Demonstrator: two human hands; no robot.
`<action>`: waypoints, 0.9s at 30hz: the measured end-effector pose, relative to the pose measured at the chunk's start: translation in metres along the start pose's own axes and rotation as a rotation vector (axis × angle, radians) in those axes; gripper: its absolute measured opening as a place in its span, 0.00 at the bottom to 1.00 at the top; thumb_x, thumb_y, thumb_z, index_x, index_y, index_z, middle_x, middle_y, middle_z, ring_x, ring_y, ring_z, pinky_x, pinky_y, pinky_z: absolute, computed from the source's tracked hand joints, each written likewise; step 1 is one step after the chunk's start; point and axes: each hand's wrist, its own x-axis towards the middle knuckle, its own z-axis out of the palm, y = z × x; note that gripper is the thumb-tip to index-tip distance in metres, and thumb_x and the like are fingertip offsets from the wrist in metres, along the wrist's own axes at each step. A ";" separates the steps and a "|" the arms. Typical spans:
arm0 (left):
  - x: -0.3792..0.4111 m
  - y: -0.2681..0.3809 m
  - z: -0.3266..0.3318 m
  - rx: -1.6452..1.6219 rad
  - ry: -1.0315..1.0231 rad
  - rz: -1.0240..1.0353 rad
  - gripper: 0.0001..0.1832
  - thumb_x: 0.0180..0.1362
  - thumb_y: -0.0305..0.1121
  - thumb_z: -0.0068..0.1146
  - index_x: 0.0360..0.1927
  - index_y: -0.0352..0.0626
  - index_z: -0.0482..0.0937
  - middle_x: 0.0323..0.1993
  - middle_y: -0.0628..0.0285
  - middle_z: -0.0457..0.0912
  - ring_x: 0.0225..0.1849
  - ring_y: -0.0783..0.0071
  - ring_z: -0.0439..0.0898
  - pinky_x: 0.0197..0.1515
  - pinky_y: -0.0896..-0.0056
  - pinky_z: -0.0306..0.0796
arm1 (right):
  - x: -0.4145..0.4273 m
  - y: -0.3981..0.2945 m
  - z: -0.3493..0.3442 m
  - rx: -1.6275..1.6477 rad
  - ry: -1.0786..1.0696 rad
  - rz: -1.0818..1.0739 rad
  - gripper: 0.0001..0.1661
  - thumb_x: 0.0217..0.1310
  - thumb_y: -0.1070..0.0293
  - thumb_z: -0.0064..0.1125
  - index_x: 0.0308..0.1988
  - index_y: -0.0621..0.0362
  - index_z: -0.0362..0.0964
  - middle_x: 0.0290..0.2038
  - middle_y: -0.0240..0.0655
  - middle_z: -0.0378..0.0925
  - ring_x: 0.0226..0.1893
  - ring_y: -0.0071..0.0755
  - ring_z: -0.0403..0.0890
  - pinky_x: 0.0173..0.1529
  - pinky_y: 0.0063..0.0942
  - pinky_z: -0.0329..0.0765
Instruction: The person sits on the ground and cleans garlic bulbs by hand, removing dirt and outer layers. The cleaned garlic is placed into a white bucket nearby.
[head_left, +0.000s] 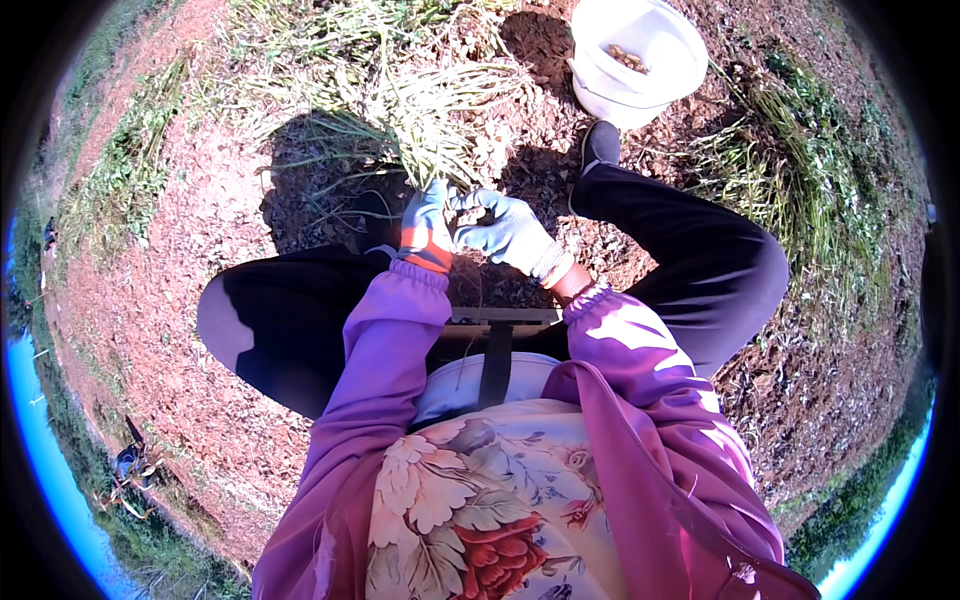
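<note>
My left hand (427, 225), in a blue and orange work glove, is closed on the gathered stems of a bunch of pulled peanut plants (431, 142). The leafy stalks fan out from it over the ground. Right beside it is my right hand (510, 232), in a pale grey-blue glove, its fingers curled at the base of the bunch around something brownish, perhaps peanut pods; the glove hides most of it. Beyond my foot a white plastic bucket (626, 109) stands with a few peanuts (627, 58) visible inside.
Heaps of pulled green plants lie at the right (810, 180), at the far left (127, 172) and at the top. Reddish soil (187, 315) with dry leaf litter surrounds me. My bent legs and dark shoes (602, 144) frame the area before me.
</note>
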 end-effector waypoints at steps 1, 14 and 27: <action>0.003 -0.004 -0.004 -0.060 0.014 -0.038 0.14 0.58 0.39 0.48 0.37 0.38 0.73 0.29 0.67 0.73 0.30 0.79 0.70 0.34 0.78 0.66 | -0.001 -0.008 0.001 0.071 0.001 0.107 0.16 0.45 0.75 0.63 0.38 0.57 0.70 0.26 0.26 0.73 0.19 0.16 0.69 0.22 0.16 0.66; -0.002 -0.001 -0.002 0.083 -0.014 0.001 0.17 0.61 0.41 0.44 0.39 0.36 0.73 0.32 0.65 0.75 0.34 0.77 0.71 0.39 0.78 0.66 | -0.006 -0.018 -0.006 0.669 -0.028 0.353 0.13 0.50 0.78 0.53 0.40 0.60 0.68 0.23 0.30 0.72 0.12 0.15 0.64 0.14 0.12 0.57; 0.007 0.018 -0.002 -0.682 -0.412 -0.241 0.10 0.59 0.38 0.45 0.36 0.42 0.65 0.18 0.71 0.59 0.22 0.75 0.60 0.25 0.72 0.59 | -0.006 -0.019 -0.019 0.918 -0.019 0.175 0.13 0.50 0.76 0.50 0.40 0.55 0.67 0.25 0.32 0.70 0.17 0.21 0.66 0.17 0.16 0.60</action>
